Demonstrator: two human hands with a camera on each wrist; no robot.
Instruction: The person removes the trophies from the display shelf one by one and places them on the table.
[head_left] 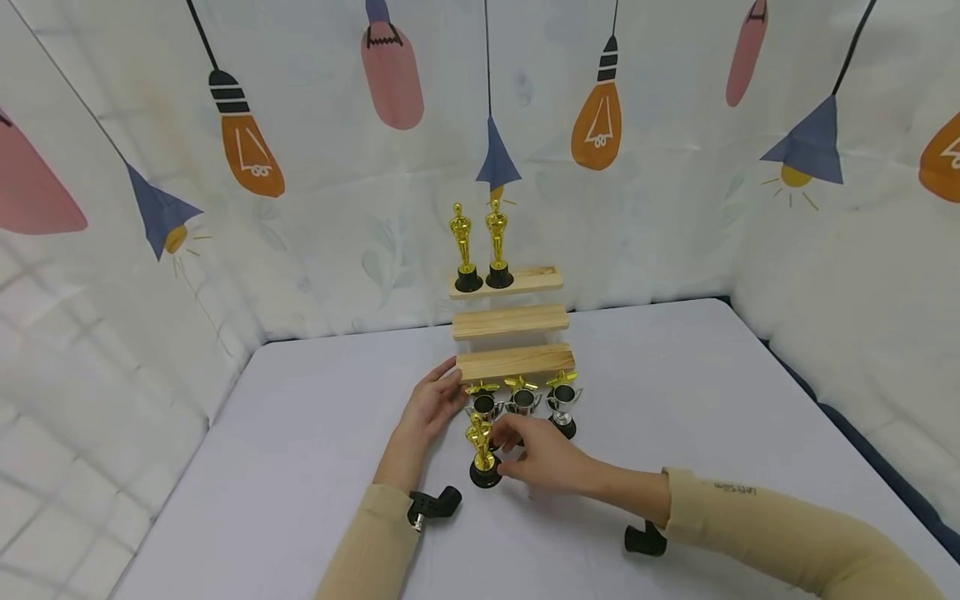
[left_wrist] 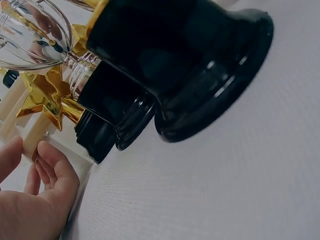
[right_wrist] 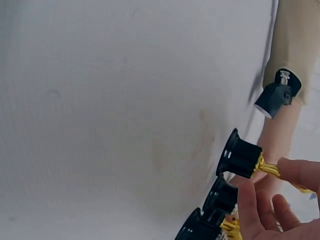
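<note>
My left hand (head_left: 431, 404) pinches the left end of the lowest wooden shelf (head_left: 517, 362), thumb and forefinger at its edge in the left wrist view. My right hand (head_left: 547, 454) is at a gold figurine trophy (head_left: 482, 446), thumb and curled fingers about the figure above its black base (right_wrist: 241, 156). This trophy stands upright on the table, in front of a row of three silver cup trophies (head_left: 563, 397) with gold stars (left_wrist: 47, 95). In the left wrist view its black base (left_wrist: 190, 65) looms close and its upper part is out of frame.
Two more gold figurine trophies (head_left: 498, 250) stand on the left and middle of the top shelf (head_left: 536, 280). The middle shelf (head_left: 510, 321) bears nothing. A white cloth covers the table (head_left: 300, 467), and a patterned curtain (head_left: 315, 108) hangs behind.
</note>
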